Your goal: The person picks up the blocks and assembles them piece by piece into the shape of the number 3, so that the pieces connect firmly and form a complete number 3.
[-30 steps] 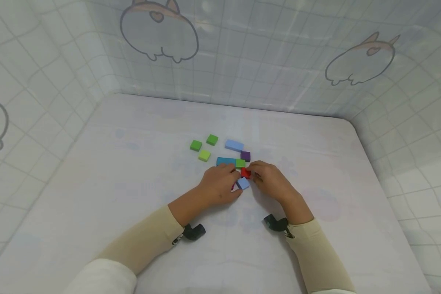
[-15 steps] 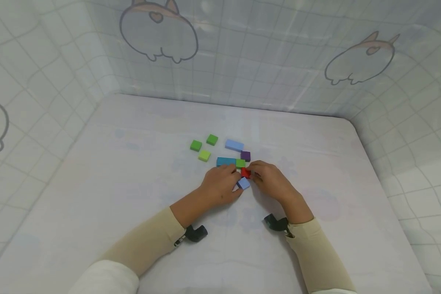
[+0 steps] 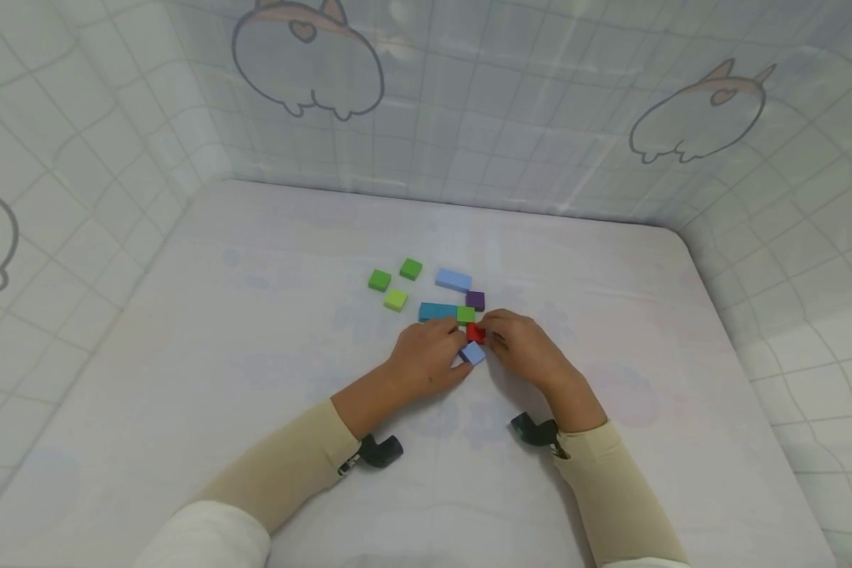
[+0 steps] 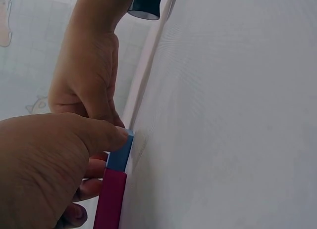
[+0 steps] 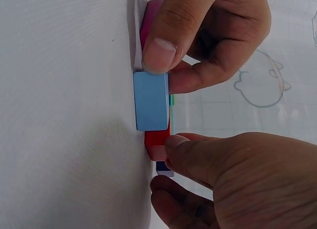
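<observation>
Grip at left pinches blue block, right grip red block.

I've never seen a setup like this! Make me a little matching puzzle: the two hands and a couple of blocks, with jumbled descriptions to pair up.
Column one
1. Left hand
2. Dark purple block
3. Right hand
4. Teal block

Column two
A. Immediately left of the bright green block
B. Pinching the red block
C. Pinching the small light-blue block
D. By the right end of the long light-blue block

Pairs: 1-C, 2-D, 3-B, 4-A
</observation>
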Demonstrator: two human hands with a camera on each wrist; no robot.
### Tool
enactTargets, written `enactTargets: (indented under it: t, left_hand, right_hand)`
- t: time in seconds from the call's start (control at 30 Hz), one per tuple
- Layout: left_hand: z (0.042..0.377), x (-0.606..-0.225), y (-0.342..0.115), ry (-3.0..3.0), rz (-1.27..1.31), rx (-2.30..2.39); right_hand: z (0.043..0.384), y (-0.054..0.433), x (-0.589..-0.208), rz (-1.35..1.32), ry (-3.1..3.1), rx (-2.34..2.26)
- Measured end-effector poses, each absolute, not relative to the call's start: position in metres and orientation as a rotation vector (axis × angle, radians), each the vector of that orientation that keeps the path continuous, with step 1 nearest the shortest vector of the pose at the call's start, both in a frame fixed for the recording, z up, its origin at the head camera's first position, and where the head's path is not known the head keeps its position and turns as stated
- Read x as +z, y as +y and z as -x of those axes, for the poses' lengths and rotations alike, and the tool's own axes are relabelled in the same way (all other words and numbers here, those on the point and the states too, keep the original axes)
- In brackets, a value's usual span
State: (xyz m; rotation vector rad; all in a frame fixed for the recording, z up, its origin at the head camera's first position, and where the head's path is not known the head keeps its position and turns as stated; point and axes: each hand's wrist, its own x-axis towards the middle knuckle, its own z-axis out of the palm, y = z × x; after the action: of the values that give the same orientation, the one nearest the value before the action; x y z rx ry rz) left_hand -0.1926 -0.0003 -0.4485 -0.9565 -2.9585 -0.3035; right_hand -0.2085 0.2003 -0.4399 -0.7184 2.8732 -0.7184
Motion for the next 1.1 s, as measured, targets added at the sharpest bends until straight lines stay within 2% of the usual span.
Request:
enactTargets:
  t: [0.67,1.1]
  left_hand:
    - [0.193,-0.438,-0.018,-3.104,0.859,-0.285]
    - [0.192,-0.439,-0.036,-3.092,0.93,-0.33]
  right_hand:
    - [0.208,0.199,-0.438,0.666,2.869,-0.693]
    - [0.209,0.2,-0.441,0.666,2.87,-0.685]
